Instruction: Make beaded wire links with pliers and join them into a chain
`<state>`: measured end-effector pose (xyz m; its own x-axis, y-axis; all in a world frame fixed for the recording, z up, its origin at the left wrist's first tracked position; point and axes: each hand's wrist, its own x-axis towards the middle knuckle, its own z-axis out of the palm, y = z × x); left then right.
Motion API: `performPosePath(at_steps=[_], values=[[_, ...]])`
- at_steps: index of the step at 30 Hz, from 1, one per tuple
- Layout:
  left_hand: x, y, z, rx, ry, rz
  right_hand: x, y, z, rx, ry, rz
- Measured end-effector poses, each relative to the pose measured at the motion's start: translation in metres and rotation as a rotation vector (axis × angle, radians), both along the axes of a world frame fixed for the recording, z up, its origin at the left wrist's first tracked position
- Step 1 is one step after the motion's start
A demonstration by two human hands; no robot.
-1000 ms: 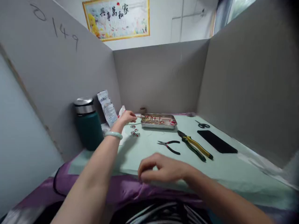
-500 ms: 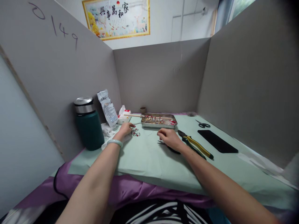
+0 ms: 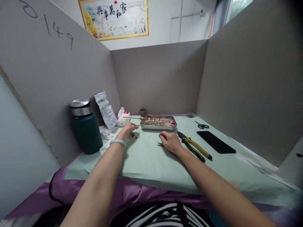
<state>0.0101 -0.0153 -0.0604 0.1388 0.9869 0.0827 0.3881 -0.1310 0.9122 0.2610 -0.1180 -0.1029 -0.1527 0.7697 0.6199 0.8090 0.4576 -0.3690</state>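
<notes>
On the left side of the table my left hand [image 3: 130,126] reaches out, fingers extended and apparently holding nothing. Just below it a small heap of beaded chain jewellery [image 3: 134,135] with red beads lies on the pale green cover. My right hand [image 3: 170,141] rests near the middle with its fingers curled in and thumb against them; whatever is between them is too small to make out. Partly hidden beneath this hand are small pliers [image 3: 160,144], their tips poking out to the left. A thin pin-like piece [image 3: 149,136] lies between the hands.
Behind the hands stands a metal tray [image 3: 158,127] of beads, with a beaded stick [image 3: 130,117] across it. To the right lie yellow-green pliers [image 3: 196,146], scissors [image 3: 202,125] and a black slab [image 3: 215,142]. A green flask [image 3: 86,132] and tissues [image 3: 123,117] stand left.
My left hand has let go of the beaded jewellery, which now lies lower on the table, and its fingers have stretched toward the tray. My right hand stays nearly still. The view has shifted slightly.
</notes>
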Motion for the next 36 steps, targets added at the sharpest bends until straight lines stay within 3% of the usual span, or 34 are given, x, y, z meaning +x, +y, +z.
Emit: performPosePath(at_steps=[3,7,13,21,26,30,36], values=[[-0.001,-0.012,0.011,-0.100,-0.112,-0.065,-0.002,-0.001,0.001,-0.001,0.075,0.033],[0.009,-0.032,0.020,-0.333,-0.404,-0.315,-0.011,0.001,0.010,-0.039,0.283,0.166],[0.036,-0.054,0.018,-0.392,-0.439,-0.583,-0.028,0.007,0.021,-0.187,0.523,0.334],[0.043,-0.059,-0.002,-0.396,-0.565,-0.596,-0.031,0.002,0.014,-0.257,0.707,0.298],[0.046,-0.062,-0.007,-0.328,-0.587,-0.578,-0.035,0.001,0.014,-0.347,0.838,0.362],[0.050,-0.060,-0.007,-0.331,-0.578,-0.524,-0.037,0.000,0.014,-0.403,0.890,0.405],[0.058,-0.057,0.003,-0.301,-0.538,-0.583,-0.031,-0.001,0.017,-0.375,0.984,0.499]])
